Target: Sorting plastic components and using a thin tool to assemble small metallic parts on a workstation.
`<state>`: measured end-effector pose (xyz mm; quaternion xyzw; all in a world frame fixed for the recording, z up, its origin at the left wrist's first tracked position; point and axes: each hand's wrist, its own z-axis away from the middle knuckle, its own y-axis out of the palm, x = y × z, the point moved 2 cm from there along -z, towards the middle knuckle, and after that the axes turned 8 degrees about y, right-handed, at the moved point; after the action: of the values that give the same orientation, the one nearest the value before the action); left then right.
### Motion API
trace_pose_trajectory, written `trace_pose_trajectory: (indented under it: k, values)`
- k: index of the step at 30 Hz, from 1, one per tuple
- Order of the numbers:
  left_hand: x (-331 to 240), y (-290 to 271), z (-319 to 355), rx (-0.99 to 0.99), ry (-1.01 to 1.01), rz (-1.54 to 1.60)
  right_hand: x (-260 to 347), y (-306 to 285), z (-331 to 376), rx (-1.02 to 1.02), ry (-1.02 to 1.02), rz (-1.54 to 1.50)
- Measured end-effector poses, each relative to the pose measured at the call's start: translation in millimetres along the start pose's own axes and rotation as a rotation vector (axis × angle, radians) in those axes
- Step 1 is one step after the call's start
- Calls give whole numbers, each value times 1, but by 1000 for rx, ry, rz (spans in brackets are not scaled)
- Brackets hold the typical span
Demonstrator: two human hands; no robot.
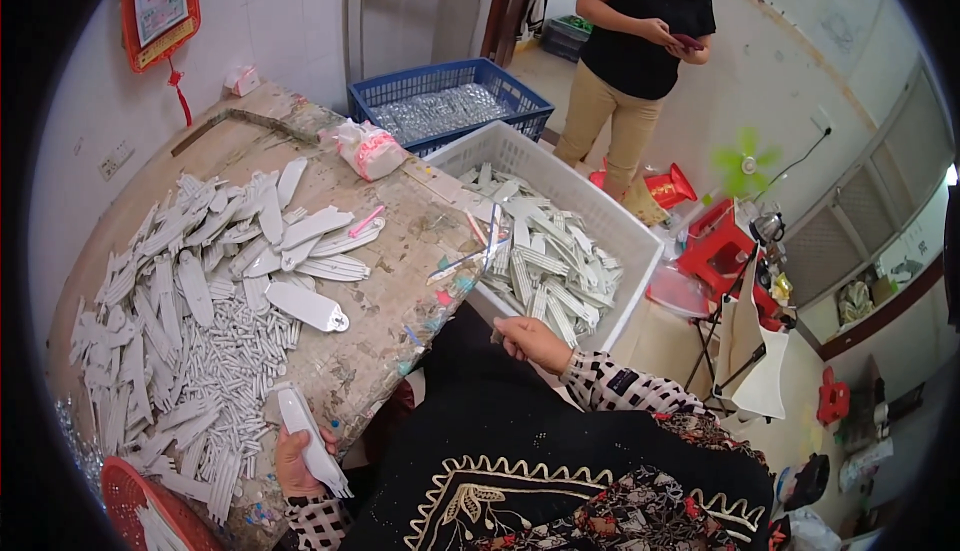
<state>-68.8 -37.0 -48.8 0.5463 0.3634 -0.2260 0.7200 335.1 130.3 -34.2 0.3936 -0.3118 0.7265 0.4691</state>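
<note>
My left hand point(295, 463), at the near edge of the table, is closed around a flat, long white plastic piece point(308, 441) with rounded upper end and narrow prongs at its lower end. My right hand point(536, 345) is beside the near rim of the white crate point(625, 316), its fingers pinched together; what they hold, if anything, is too small to make out. Inside the crate lie many slim pale plastic strips point(550, 251). Left of my left hand a heap of similar flat white pieces point(150, 301) covers the table, with small short white rods point(235, 361) piled in its middle.
A worn wooden table point(385, 241) carries the heap and a pink-and-white plastic bag point(365, 149). Behind the white crate sits a blue crate point(430, 136) of clear packets. A red basket point(125, 486) stands at lower left. A person point(640, 61) holding a phone stands beyond the crates.
</note>
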Motion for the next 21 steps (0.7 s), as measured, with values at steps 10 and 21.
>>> trace_pose_trajectory:
  k: [10,21]
  values:
    - [1,-5,5,4,54,-26,5,-4,1,76,44,31]
    - [0,2,3,33,73,-61,12,-8,-22,101,104,-95]
